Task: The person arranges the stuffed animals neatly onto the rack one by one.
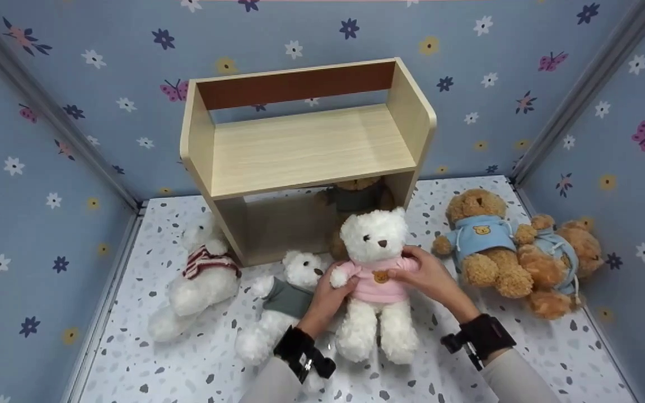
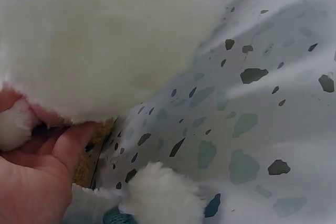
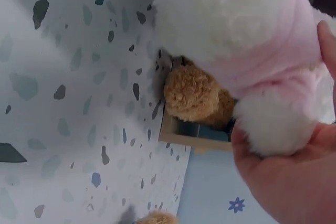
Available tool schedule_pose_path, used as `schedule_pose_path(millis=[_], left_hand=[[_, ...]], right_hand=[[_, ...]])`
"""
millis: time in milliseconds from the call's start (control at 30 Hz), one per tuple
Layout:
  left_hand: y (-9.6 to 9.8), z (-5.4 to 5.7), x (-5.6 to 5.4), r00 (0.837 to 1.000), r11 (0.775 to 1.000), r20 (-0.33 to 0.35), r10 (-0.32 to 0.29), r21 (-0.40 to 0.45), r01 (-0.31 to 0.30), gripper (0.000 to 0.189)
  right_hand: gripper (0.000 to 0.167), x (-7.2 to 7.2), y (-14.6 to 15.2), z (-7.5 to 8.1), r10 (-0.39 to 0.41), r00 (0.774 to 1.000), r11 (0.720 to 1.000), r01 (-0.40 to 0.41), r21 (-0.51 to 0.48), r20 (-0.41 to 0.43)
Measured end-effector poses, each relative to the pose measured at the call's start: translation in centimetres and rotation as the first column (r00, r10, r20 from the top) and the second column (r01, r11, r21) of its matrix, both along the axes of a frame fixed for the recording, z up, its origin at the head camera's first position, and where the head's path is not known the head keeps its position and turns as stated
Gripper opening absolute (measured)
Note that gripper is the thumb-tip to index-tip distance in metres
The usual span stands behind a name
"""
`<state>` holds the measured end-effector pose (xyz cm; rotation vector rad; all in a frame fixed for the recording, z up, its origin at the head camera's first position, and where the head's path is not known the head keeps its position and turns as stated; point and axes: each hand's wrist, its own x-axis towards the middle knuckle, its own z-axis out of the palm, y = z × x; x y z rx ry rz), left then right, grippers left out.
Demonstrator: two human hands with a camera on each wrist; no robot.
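Note:
A white teddy bear in a pink shirt is held upright, facing the head camera, in front of the lower compartment of a wooden shelf. My left hand grips its side near one paw. On the opposite side, my right hand holds it by the arm, thumb across the pink shirt. White fur fills much of the left wrist view above the left hand. In the right wrist view, a white paw lies against the right hand.
A brown bear in a dark shirt sits inside the lower compartment, partly hidden. A white bear in a grey-green shirt and one in a striped top lie left. Two brown bears in blue, one frontal, one turned sideways, lie right.

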<state>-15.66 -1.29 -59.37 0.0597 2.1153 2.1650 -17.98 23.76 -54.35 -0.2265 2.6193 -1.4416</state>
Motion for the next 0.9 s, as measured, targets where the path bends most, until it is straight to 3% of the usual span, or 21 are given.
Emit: schedule_pose_path(millis=[167,367,467,567,733,900], left_hand=[[-0.4,0.2,0.1,0.999,0.997,0.040,0.029,0.065,-0.032,0.043],[-0.7,0.2,0.4,0.996,0.990,0.084,0.037,0.135,-0.048,0.043],[-0.7,0.1,0.6,0.991,0.979,0.131,0.033,0.196,-0.058,0.043],[-0.6,-0.1,0.8,0.988,0.970,0.153,0.036,0.233,-0.072,0.042],[-0.6,-0.1,1.0,0.991,0.974,0.123,0.051,0.215,-0.077,0.043],[-0.7,0.2,1.0,0.994,0.982,0.091,0.062,0.172,-0.077,0.042]], right_hand=[[0.067,0.3,0.4,-0.4,-0.005,1.000,0.996,0.007,-0.085,0.017],[0.082,1.1,-0.1,-1.1,-0.031,0.996,0.986,0.044,-0.162,0.084],[0.089,1.6,-0.5,-1.6,-0.052,0.988,0.973,0.083,-0.216,0.146],[0.087,1.8,-0.7,-2.2,-0.046,0.976,0.943,0.113,-0.314,0.213],[0.076,1.9,-0.9,-2.8,-0.003,0.965,0.892,0.121,-0.436,0.263],[0.064,1.8,-1.0,-2.3,0.030,0.973,0.907,0.069,-0.415,0.228]])
